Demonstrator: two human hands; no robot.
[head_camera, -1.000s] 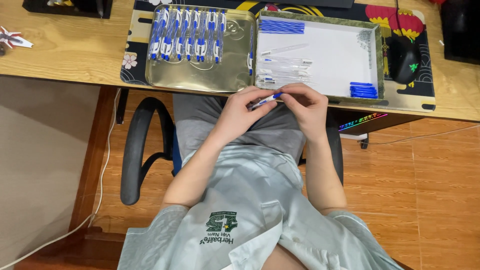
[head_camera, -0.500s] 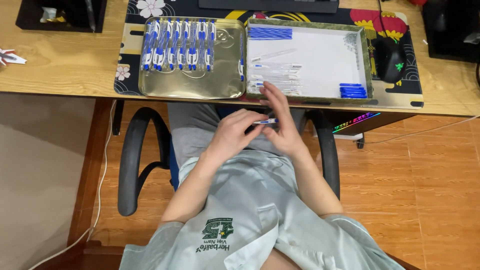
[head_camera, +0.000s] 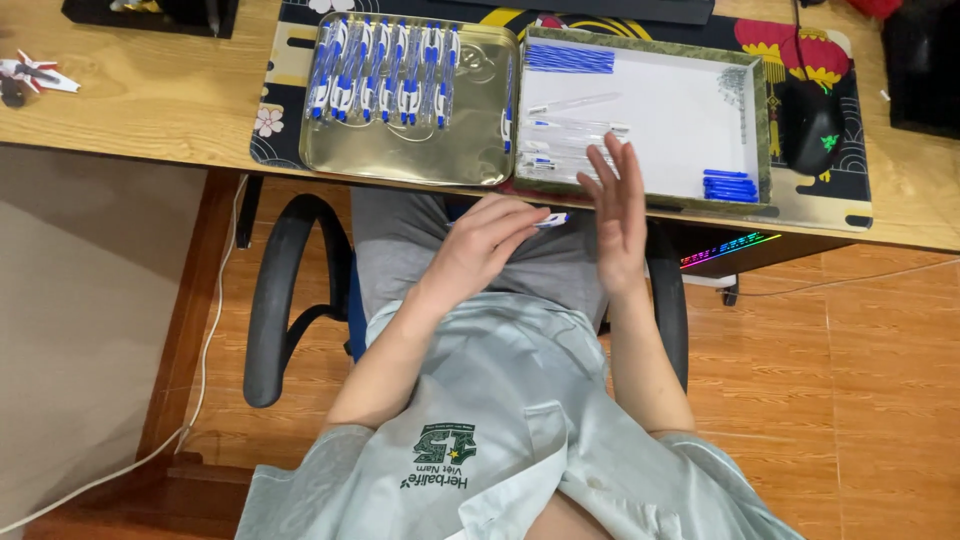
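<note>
here the left hand (head_camera: 478, 245) has its fingers clenched around a white and blue pen (head_camera: 552, 221), grasping it just below the edge of the wooden surface (head_camera: 150, 100), over the person's lap. only the pen's tip end pokes out past the fingertips. the right hand (head_camera: 615, 205) is released, fingers spread and flat, holding nothing, raised just beside the pen and overlapping the near rim of the white-lined box (head_camera: 650, 120). that box holds clear pen barrels (head_camera: 570, 135) on its left side and small blue parts (head_camera: 730, 186) in its near right corner. next to it sits a gold metal tray (head_camera: 400, 155) with a row of finished pens (head_camera: 385, 70). a black mouse (head_camera: 812, 128) lies right of the box.
</note>
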